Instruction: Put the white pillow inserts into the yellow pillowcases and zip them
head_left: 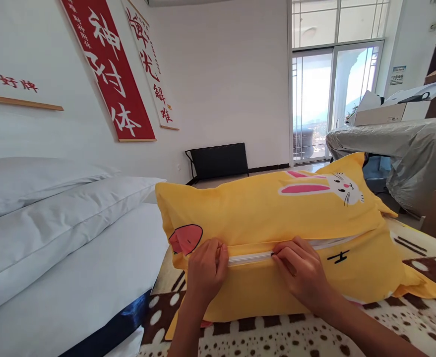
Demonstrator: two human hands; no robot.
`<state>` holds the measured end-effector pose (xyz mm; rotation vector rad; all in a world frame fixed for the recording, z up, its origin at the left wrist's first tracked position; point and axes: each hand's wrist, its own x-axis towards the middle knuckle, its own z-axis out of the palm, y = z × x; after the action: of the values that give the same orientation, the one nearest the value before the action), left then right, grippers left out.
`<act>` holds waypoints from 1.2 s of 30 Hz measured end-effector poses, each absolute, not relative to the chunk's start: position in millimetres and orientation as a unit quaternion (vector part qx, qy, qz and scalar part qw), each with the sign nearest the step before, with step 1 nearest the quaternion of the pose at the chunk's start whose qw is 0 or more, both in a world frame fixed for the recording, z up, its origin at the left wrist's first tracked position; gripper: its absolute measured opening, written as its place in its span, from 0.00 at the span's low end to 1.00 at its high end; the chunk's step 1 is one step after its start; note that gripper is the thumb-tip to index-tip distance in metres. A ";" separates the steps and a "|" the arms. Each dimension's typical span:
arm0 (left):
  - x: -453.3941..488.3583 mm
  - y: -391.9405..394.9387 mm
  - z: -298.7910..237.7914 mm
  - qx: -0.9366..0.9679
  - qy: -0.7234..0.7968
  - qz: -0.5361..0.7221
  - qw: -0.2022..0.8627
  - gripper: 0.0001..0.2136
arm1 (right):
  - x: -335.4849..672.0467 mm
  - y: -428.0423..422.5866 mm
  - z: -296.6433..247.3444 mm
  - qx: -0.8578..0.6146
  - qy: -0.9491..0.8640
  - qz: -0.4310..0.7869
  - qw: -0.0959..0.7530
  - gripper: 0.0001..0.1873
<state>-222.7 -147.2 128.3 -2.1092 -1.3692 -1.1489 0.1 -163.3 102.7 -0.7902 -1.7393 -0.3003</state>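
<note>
A yellow pillowcase with a printed white rabbit lies in front of me, plumped out by a white filling that shows through a gap at the right. Along its side runs a white zipper, closed between my hands and parted to the right of them. My left hand pinches the cloth at the zipper's left end, near a pink printed patch. At the zipper's middle, my right hand has thumb and fingers closed on the small dark zipper pull, mostly hidden by the fingertips.
Brown and cream spotted bedding lies beneath the pillowcase. White pillows are stacked on a white surface at left. A black folding bed or bench stands by the far wall. A plastic-covered table carries an open box at right.
</note>
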 end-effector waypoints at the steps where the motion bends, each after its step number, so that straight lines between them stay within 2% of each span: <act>1: -222.4 -147.0 128.8 -0.750 -0.483 -0.410 0.190 0.11 | 4.1 -162.4 99.9 -0.332 -0.734 -0.124 0.579 0.09; 12: -225.9 -141.8 127.0 -0.751 -0.473 -0.420 0.191 0.10 | 28.9 -155.7 94.8 -0.347 -0.697 -0.109 0.618 0.11; 24: -229.4 -139.4 125.3 -0.753 -0.465 -0.398 0.242 0.11 | 66.6 -152.7 103.0 -0.360 -0.738 -0.164 0.546 0.09; 36: -217.4 -136.0 133.5 -0.776 -0.438 -0.365 0.270 0.08 | 96.1 -162.1 103.3 -0.344 -0.706 -0.151 0.600 0.10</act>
<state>-217.4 -136.0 133.5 -2.0910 -1.1801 -0.9840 96.1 -162.1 103.3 -0.7986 -1.6380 -0.3499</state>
